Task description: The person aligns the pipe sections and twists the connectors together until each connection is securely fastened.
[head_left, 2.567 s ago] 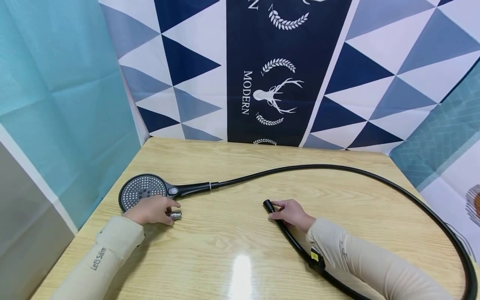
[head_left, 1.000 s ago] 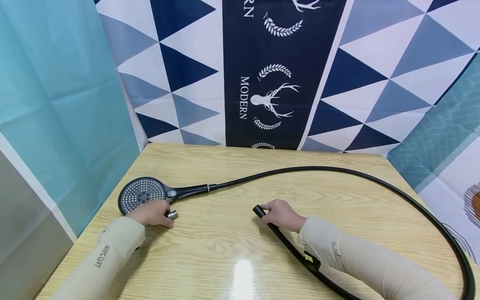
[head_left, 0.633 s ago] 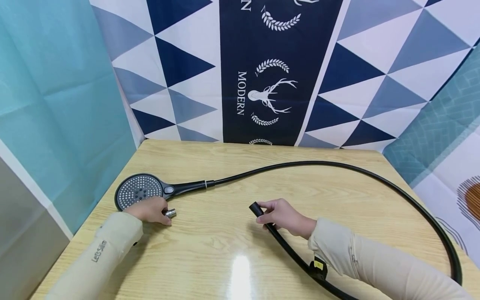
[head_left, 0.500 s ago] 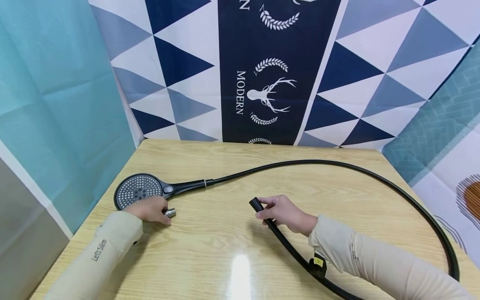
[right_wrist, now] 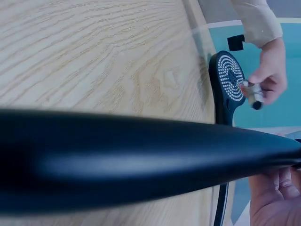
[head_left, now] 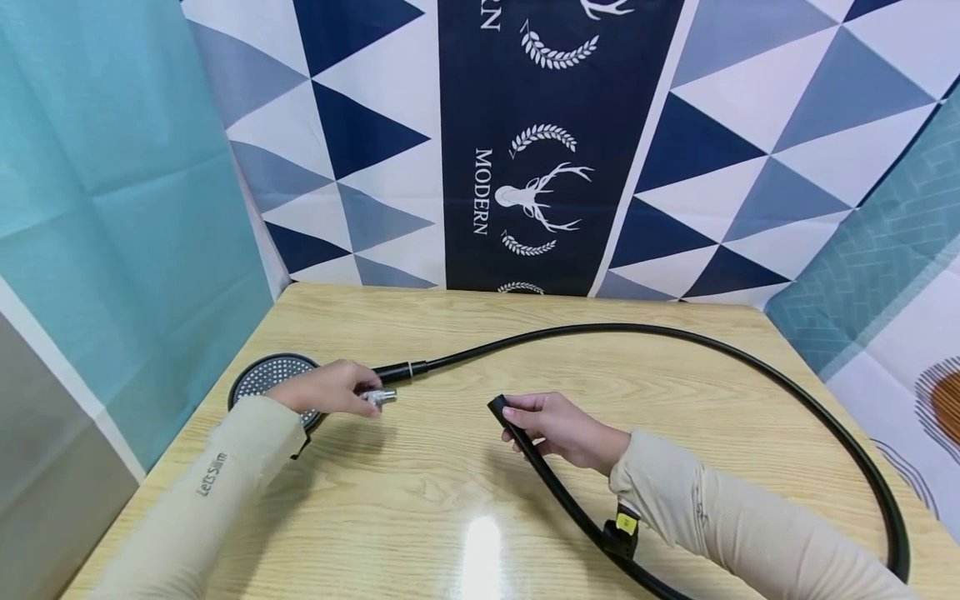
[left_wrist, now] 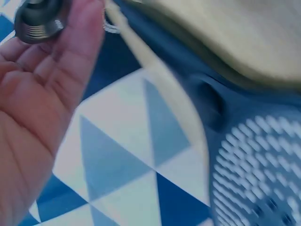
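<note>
My left hand (head_left: 330,388) grips a small silver pipe fitting (head_left: 383,396), raised above the table beside the shower head's handle. A threaded, hollow end of the fitting (left_wrist: 41,29) shows in the left wrist view. In the head view my left hand and sleeve partly cover the black shower head (head_left: 264,373), which lies with its spray face up. My right hand (head_left: 561,427) holds the black shower hose (head_left: 555,487) just behind its free end, lifted off the table and pointing toward the fitting. A gap separates hose end and fitting. The hose (right_wrist: 141,157) fills much of the right wrist view.
From the shower head's handle (head_left: 393,372) the hose loops across the back of the wooden table (head_left: 420,517) and round the right side. Patterned cloth (head_left: 525,167) hangs behind the table, and a teal cloth (head_left: 135,192) hangs at left.
My left hand has lifted the pipe fitting from beside the shower head and brought it up and right. My right hand has raised the hose end and shifted it slightly left.
</note>
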Action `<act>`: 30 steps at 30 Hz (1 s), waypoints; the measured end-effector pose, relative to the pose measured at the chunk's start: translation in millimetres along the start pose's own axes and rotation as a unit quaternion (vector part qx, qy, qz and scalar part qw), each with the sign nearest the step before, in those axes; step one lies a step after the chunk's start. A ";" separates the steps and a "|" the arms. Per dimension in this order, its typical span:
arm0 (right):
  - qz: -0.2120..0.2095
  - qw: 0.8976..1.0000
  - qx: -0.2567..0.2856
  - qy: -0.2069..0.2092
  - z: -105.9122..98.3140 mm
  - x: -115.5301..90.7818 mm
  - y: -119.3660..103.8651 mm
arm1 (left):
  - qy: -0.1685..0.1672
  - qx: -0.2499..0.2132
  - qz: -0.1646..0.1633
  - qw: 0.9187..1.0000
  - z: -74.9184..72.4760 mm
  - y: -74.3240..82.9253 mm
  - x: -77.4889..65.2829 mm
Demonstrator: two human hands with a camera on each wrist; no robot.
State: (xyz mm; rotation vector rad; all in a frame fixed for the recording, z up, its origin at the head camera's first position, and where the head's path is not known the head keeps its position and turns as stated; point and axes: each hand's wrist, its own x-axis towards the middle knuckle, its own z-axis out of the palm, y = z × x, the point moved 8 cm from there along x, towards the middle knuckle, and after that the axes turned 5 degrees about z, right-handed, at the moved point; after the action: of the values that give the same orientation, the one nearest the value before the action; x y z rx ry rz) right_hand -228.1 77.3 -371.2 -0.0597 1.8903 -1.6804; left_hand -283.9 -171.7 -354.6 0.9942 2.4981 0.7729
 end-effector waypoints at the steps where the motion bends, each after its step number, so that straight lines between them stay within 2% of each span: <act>1: 0.001 1.000 0.004 -0.006 0.8 0.4 0.8 | 0.003 -0.010 0.010 1.000 -1.4 5.9 1.7; 9: -0.012 0.999 0.023 -0.023 10.2 6.5 5.7 | 0.039 -0.038 0.083 0.995 -7.4 47.1 12.1; 14: 0.000 0.999 0.033 -0.034 17.2 7.9 10.2 | 0.038 -0.056 0.111 0.992 -4.8 63.6 18.7; 20: -0.001 0.998 0.037 -0.042 23.7 9.6 13.7 | 0.032 -0.055 0.110 0.992 -3.7 69.9 21.7; 25: -0.002 0.998 0.038 -0.048 30.6 7.7 16.1 | 0.029 -0.052 0.103 0.993 -5.1 70.7 15.5; 30: -0.006 0.997 0.039 -0.063 35.1 2.4 17.9 | 0.029 -0.049 0.116 0.992 -3.1 72.8 13.1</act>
State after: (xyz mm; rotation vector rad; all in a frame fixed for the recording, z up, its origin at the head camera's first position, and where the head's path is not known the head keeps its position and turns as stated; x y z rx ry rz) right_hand -207.7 48.7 -389.2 -0.1428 1.7330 -1.7160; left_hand -256.5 -119.3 -310.1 1.2587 2.3920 0.9962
